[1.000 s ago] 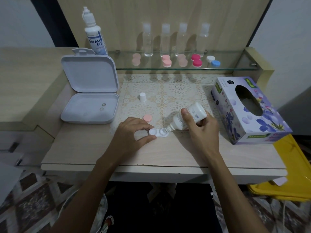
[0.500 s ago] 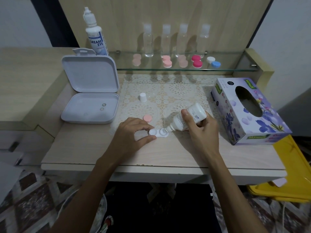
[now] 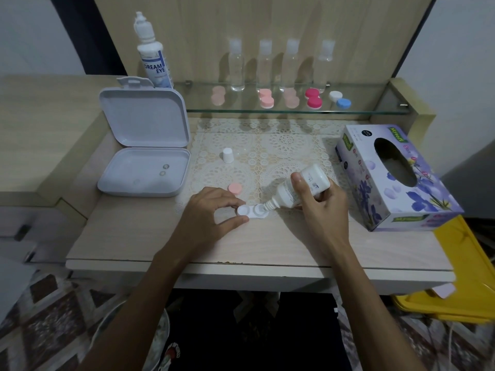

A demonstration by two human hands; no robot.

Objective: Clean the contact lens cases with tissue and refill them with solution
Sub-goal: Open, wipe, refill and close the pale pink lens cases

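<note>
A white contact lens case [image 3: 252,211] lies on the table near the front of the lace mat. My left hand [image 3: 211,214] pinches its left well between thumb and forefinger. My right hand [image 3: 320,207] grips a small white solution bottle [image 3: 297,190], tilted with its nozzle down over the case's right well. A pink cap [image 3: 235,188] lies just behind the case. The bottle's white cap [image 3: 228,155] stands on the mat further back. A floral tissue box [image 3: 393,178] sits at the right.
An open white box [image 3: 144,156] with two small lenses sits at the left. A large solution bottle [image 3: 152,54] stands behind it. The glass shelf [image 3: 361,112] carries several clear bottles and several pink, red, white and blue lens cases. A yellow bin [image 3: 466,277] is at the lower right.
</note>
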